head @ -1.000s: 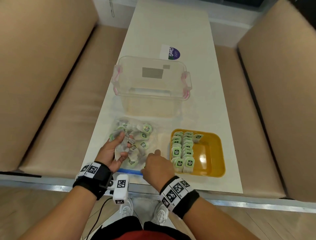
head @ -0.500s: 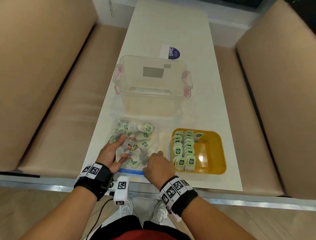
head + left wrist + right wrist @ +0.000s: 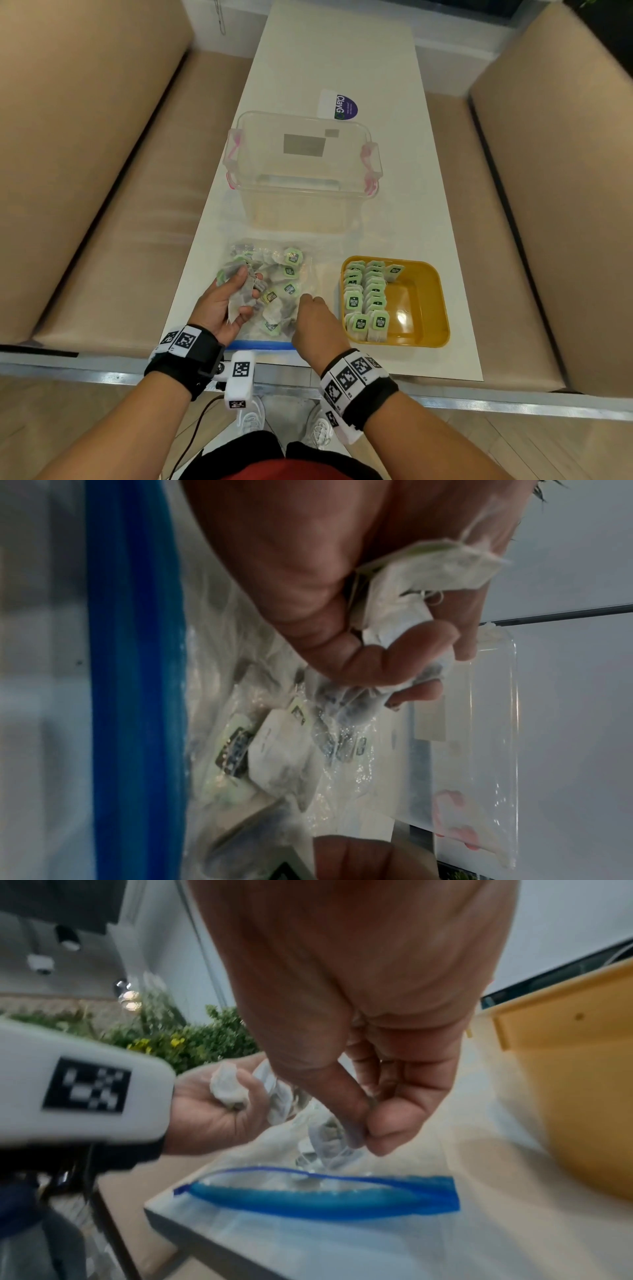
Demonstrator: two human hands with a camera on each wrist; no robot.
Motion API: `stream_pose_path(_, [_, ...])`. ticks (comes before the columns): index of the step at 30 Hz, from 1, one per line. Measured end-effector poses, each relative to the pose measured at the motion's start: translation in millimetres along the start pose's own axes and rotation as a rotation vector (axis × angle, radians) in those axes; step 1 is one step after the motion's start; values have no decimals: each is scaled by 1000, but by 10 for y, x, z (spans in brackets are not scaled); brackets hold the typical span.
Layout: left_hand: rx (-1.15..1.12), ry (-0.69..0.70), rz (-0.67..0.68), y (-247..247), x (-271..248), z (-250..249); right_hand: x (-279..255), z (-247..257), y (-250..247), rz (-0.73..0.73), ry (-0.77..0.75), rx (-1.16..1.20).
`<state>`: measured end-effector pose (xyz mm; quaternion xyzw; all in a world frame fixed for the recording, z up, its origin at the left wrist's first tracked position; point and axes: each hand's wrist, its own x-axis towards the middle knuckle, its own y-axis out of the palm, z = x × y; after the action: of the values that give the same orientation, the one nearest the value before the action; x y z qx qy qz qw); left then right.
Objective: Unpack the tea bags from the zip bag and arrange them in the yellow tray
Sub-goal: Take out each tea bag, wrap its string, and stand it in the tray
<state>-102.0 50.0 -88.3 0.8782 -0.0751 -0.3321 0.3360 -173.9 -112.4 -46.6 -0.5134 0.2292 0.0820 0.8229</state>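
A clear zip bag (image 3: 291, 274) with a blue zip strip (image 3: 260, 344) lies at the table's near edge and holds several green-tagged tea bags. My left hand (image 3: 229, 301) rests palm up on the bag's left side, with a few tea bags (image 3: 394, 607) held in its curled fingers. My right hand (image 3: 315, 322) is over the bag's near right part. Its thumb and forefinger (image 3: 377, 1123) pinch the clear plastic just above the zip strip (image 3: 308, 1196). To the right, the yellow tray (image 3: 424, 301) holds two rows of standing tea bags (image 3: 366, 298) along its left side.
A clear lidless plastic tub (image 3: 301, 171) with pink clips stands just behind the zip bag. A round sticker (image 3: 342, 106) lies farther back on the white table. Beige benches run along both sides. The tray's right half (image 3: 411, 308) is bare.
Almost nothing. The right hand has edged slightly forward over the bag. The left hand still holds its tea bags in the same place.
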Motion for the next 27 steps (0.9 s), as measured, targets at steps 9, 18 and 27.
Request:
stream_pose_path(9, [55, 6, -42, -26, 55, 87, -53, -105, -328, -105, -72, 198])
stream_pose_path(18, [57, -12, -56, 104, 93, 91, -171, -800, -1039, -232, 10, 134])
stream_pose_path(27, [74, -26, -57, 116, 153, 151, -211, -1444, -1417, -296, 80, -7])
